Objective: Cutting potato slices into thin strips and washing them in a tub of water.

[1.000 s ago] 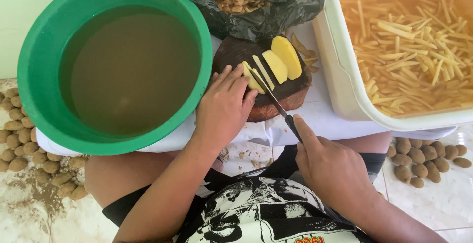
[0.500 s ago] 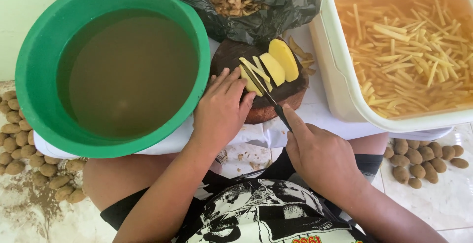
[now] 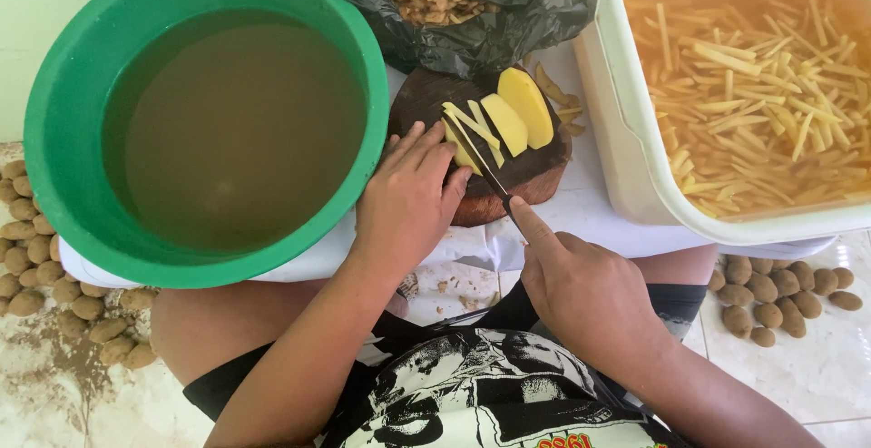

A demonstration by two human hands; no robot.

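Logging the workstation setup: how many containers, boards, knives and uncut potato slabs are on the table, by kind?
Green basin: 1
White tub: 1
Black bag: 1
Cutting board: 1
Knife: 1
Potato slabs: 2
Total: 7

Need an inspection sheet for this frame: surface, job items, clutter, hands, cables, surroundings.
Surface: white covered table, with a round dark wooden cutting board on it.
Job's things: peeled potato slices lean on the board; cut strips lie beside them; knife blade is on the strips.
Clutter: green basin of murky water; black bag with peelings; white tub of strips in water.
Grippers: left hand presses on the potato pieces; right hand grips the knife handle, forefinger along the spine.
Cables: nothing seen.
Surroundings: tiled floor; unpeeled potatoes lie on both sides.
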